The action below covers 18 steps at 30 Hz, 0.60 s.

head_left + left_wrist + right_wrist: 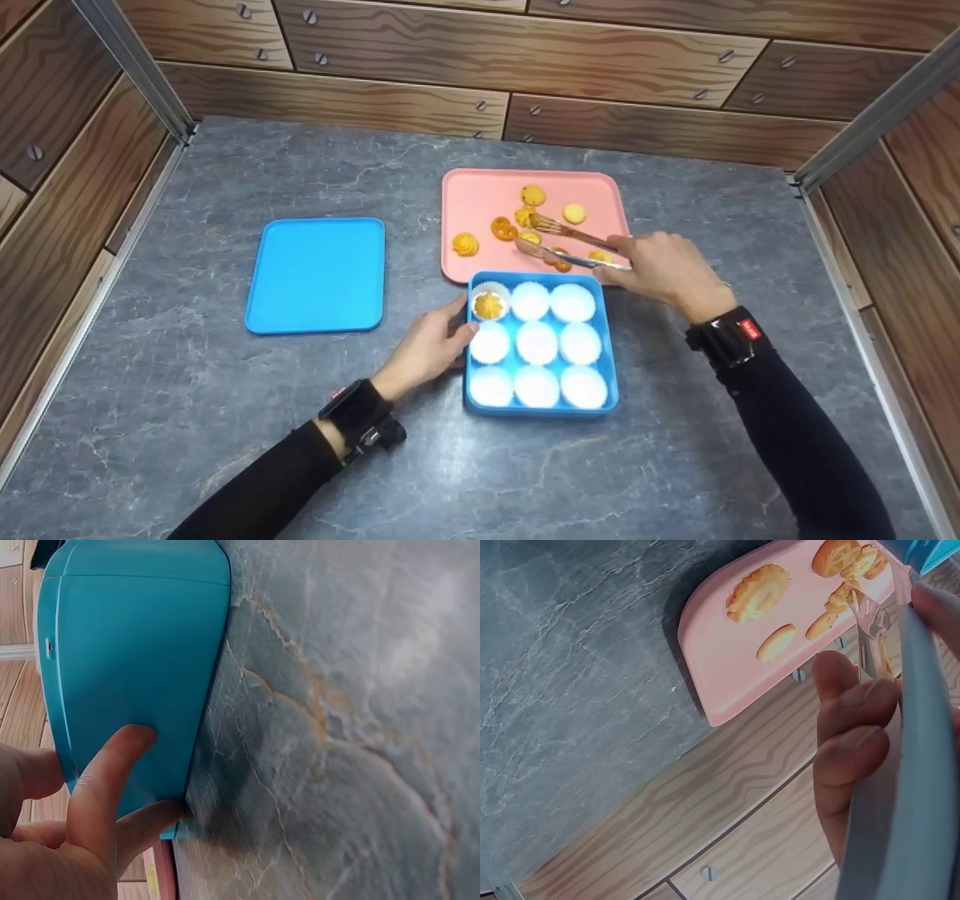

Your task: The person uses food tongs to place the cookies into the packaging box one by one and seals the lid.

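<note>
My right hand [664, 270] grips the tongs [574, 232] over the pink tray [454, 191]. Their two tips stand apart: the upper one is beside a yellow piped cookie [524, 217], the lower overlaps another yellow cookie [530, 237]. Whether they touch either is unclear. With its thumb at the rim and fingers against the outer wall, my left hand [427, 346] holds the left side of the blue box [135, 652]. Inside the box are several white paper cups [537, 343]. A golden piped cookie [489, 305] sits in the back left cup.
A flat blue lid [319, 276] lies left of the box. Elsewhere on the tray are a swirled cookie [465, 244], a pretzel [504, 228], a speckled round cookie [533, 195] and a plain round one [574, 214]. Wood-patterned panels [420, 52] border the grey table.
</note>
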Tool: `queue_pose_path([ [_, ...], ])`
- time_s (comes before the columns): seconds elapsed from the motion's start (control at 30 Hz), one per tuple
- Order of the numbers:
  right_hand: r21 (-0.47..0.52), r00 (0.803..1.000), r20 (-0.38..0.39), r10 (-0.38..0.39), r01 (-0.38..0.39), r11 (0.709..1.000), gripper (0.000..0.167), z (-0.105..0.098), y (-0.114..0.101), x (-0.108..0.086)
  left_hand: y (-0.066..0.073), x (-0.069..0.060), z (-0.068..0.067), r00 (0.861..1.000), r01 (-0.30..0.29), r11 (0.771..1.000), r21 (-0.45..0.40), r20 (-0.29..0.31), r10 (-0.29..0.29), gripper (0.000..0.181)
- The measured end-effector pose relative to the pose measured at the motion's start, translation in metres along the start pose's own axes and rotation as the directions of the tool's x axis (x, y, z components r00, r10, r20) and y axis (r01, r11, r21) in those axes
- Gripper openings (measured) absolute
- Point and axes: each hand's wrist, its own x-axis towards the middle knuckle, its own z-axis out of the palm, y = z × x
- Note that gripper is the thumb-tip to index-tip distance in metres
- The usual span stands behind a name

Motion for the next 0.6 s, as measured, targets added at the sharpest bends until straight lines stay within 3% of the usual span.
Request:
queue_pose_path([
  [0.27,0.032,0.998,0.058,0.011,-0.013,0.999,0.067,0.003,0.004,0.001,-0.001,-0.001,0.001,1.000,0.006,1.000,-0.008,0.011,-0.006,0.062],
  [0.6,0.057,0.995,-0.051,-0.084,0.086,0.995,0.058,0.019,0.013,-0.005,-0.001,0.000,-0.002,0.999,-0.032,0.999,0.031,-0.003,0.032,0.062],
])
